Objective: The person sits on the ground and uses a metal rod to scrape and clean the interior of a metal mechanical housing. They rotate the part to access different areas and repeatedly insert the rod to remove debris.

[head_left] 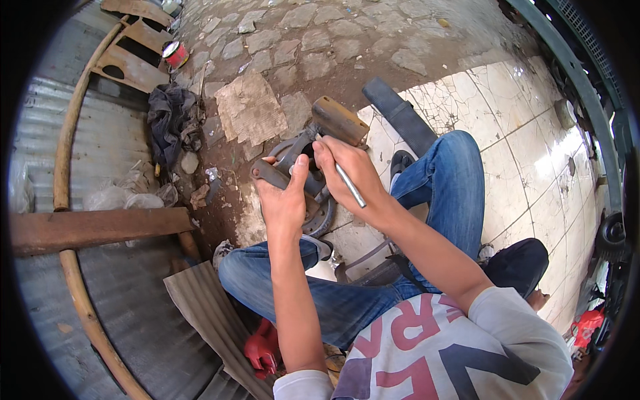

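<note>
Stone paving [313,37] spreads beyond the rusty cylinder [337,120], our landmark; cracked white tile [513,153] runs to its right, flattened cardboard [250,107] lies to its left. On the cylinder's near side we note the silver rod [351,185], clamped in our right hand [345,168], the closer hand to it. Its long axis slants: bare butt toward us, the far end pointing forward and left toward the cylinder's near-left end. Fingers cover that tip; whether it touches metal we cannot tell. Left of and nearer us than the cylinder, our left hand [283,200] grips a dark metal fitting [270,174], thumb raised along its right side. From the rod's grip, the fitting lies leftward, just beside.
</note>
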Tool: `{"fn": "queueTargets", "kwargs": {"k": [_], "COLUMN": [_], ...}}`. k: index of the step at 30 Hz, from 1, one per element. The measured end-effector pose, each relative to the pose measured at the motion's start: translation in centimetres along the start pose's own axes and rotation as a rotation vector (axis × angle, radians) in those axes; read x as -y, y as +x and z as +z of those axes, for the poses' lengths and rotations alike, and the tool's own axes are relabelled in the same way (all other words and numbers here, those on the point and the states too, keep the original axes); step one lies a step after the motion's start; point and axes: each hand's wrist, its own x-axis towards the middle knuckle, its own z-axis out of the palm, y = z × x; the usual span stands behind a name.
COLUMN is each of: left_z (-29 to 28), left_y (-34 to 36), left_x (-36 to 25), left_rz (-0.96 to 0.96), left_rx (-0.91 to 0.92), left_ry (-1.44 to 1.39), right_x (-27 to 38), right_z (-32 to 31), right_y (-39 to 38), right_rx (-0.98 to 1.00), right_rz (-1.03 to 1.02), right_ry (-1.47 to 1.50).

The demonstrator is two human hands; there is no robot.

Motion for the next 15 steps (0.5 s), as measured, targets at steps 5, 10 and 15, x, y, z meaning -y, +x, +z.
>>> {"fn": "queueTargets", "kwargs": {"k": [5, 10, 15], "left_z": [-0.5, -0.6, -1.0], "left_y": [0.3, 0.5, 0.7], "left_x": [-0.4, -0.2, 1.0], "left_rz": [0.002, -0.013, 0.078], "left_rx": [0.004, 0.025, 0.014], "left_ry": [-0.084, -0.047, 0.010], "right_x": [0.9, 1.0, -0.7], "right_z": [-2.8, -1.5, -0.4], "right_y": [-3.5, -2.7, -1.5], "right_rx": [0.070, 0.029, 0.002], "right_rz": [0.039, -0.104, -0.142], "right_ry": [-0.085, -0.036, -0.108]}}
